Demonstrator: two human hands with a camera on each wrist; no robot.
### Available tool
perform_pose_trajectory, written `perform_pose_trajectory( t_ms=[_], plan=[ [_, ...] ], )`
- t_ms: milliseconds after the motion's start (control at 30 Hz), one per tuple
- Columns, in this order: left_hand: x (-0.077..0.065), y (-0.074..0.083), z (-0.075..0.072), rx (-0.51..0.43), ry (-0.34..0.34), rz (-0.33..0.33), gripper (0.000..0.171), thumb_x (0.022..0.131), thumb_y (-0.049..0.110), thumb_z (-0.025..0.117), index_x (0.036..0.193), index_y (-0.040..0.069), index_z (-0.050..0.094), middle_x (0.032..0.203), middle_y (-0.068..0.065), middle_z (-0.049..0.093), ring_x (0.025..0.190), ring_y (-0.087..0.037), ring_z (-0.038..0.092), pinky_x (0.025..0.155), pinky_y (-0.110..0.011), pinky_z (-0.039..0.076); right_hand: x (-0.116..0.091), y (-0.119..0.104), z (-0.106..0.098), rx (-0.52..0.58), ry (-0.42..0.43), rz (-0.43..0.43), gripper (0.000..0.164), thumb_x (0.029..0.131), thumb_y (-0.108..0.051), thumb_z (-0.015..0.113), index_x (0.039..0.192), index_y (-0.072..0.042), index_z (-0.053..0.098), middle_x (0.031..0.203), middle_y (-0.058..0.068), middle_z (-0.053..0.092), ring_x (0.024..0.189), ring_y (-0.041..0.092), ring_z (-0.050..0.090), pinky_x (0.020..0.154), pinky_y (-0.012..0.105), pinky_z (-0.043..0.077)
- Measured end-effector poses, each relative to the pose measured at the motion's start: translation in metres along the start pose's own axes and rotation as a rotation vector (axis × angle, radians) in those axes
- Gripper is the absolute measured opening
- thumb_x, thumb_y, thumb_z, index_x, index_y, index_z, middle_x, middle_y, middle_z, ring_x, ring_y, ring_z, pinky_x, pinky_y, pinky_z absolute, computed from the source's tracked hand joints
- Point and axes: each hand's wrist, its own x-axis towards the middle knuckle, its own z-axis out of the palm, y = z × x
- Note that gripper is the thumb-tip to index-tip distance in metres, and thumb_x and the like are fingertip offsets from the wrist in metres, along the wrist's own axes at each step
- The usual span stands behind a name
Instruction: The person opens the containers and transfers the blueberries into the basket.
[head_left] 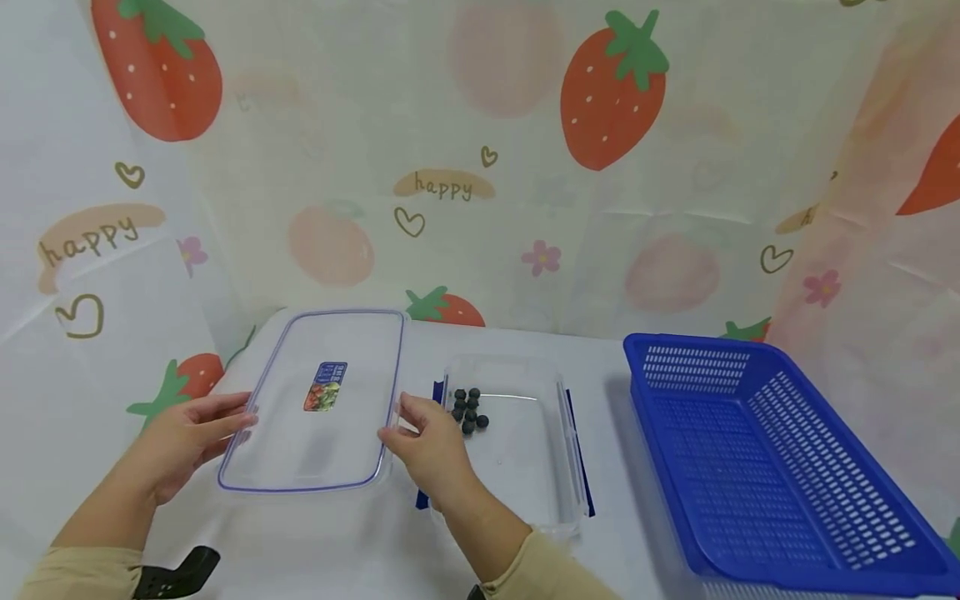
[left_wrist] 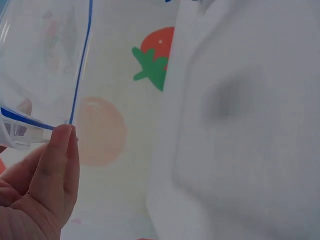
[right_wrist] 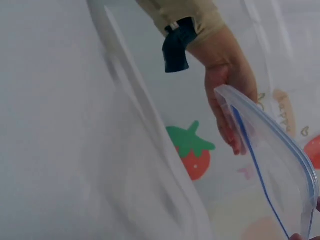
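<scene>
A clear plastic container lid (head_left: 352, 450), with a blue seal round its border and a small printed sticker (head_left: 326, 386), is held tilted above the table. My left hand (head_left: 187, 433) holds its left edge between thumb and fingers; close up, the left wrist view has those fingers at a corner of the lid (left_wrist: 80, 75). On the opposite edge, my right hand (head_left: 431, 446) pinches the lid between thumb and forefinger. Beside it stands the open clear container (head_left: 517, 475), partly covered by my right arm. Several small dark round balls (head_left: 470, 410) lie inside, grouped toward its left side.
A blue perforated plastic basket (head_left: 780, 475) stands to the right of the container. Dark blue side latches (head_left: 580, 454) flank the container. The white tabletop (head_left: 315, 542) ends at the back against a strawberry-printed cloth (head_left: 525, 250).
</scene>
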Motion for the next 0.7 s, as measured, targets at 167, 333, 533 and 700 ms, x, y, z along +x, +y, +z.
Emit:
perform_pose_trajectory(
  t_ms=[167,333,533,700],
  plan=[
    [0.0,-0.011,-0.011,0.028,0.004,-0.045,0.065,0.085,0.03,0.065,0.135,-0.002,0.041,0.097,0.025,0.055,0.09,0.002,0.058,0.074,-0.013,0.046,-0.004,0.007,0.021,0.013,0.011,0.012,0.058,0.081,-0.009,0.069,0.134,-0.007,0.046,0.13,0.004,0.048,0.109,0.02,0.056,0.083,0.028,0.049],
    [0.002,-0.022,-0.016,0.05,0.012,-0.094,0.065,0.083,0.033,0.067,0.134,0.0,0.044,0.097,0.024,0.056,0.088,0.002,0.057,0.075,-0.016,0.047,-0.004,0.019,0.035,-0.019,0.024,0.004,0.058,0.082,-0.007,0.067,0.135,-0.003,0.043,0.131,0.006,0.046,0.108,0.02,0.056,0.083,0.027,0.049],
    [0.008,-0.038,-0.017,0.142,-0.015,-0.131,0.071,0.084,0.033,0.066,0.137,-0.004,0.036,0.125,-0.008,0.054,0.088,0.009,0.05,0.08,-0.024,0.049,-0.003,0.039,0.047,-0.06,0.026,-0.012,0.06,0.082,-0.005,0.067,0.135,0.001,0.041,0.131,0.008,0.044,0.106,0.023,0.057,0.083,0.026,0.049],
    [0.012,-0.05,-0.018,0.194,-0.049,-0.154,0.069,0.086,0.029,0.065,0.136,-0.009,0.035,0.135,-0.024,0.042,0.091,0.007,0.051,0.086,-0.033,0.048,-0.001,0.057,0.057,-0.108,0.039,-0.02,0.059,0.081,-0.004,0.066,0.133,0.006,0.041,0.131,0.012,0.044,0.104,0.024,0.057,0.083,0.025,0.049]
  ],
)
